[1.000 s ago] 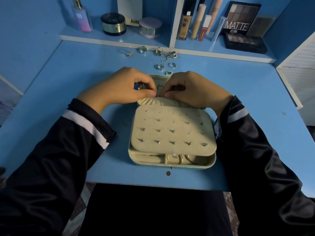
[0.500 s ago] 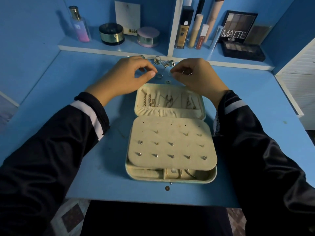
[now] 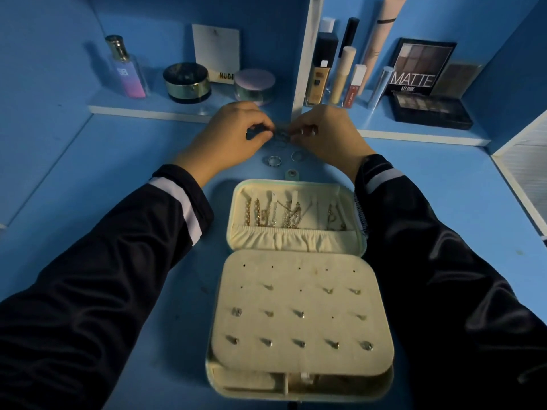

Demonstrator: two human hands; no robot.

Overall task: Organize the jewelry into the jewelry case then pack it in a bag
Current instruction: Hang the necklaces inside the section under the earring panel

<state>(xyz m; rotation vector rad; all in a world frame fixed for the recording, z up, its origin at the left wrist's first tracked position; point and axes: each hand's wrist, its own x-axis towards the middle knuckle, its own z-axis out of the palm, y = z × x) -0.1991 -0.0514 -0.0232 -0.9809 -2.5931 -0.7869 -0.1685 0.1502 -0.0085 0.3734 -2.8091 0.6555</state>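
1. My left hand (image 3: 229, 134) is stretched out to the far side of the desk, fingers curled narrow, thumb and fingertips pinched on a small tangle of loose jewelry (image 3: 281, 137) lying between both hands.
2. My right hand (image 3: 327, 137) meets it from the other side, fingertips pinched on the same tangle; what sort of piece it is I cannot tell, it is dark and small.
3. Just nearer to me than the hands, two rings (image 3: 274, 160) lie flat on the blue desk (image 3: 88, 173), apart from each other and from the case.
4. The jewelry case (image 3: 299, 276) sits open on the desk between my forearms, its snap tab (image 3: 291, 173) pointing toward the rings.
5. Its lid half holds gold chains (image 3: 266, 213) hanging above a gathered cream pocket.
6. The nearer half is covered by a cream earring panel (image 3: 302, 318) with studs pushed into several of its holes; compartments show underneath at the front edge.
7. Beyond the hands, a shelf (image 3: 148, 109) carries a perfume bottle (image 3: 125, 69), two round jars, makeup tubes and a palette marked MATTE (image 3: 420, 68).
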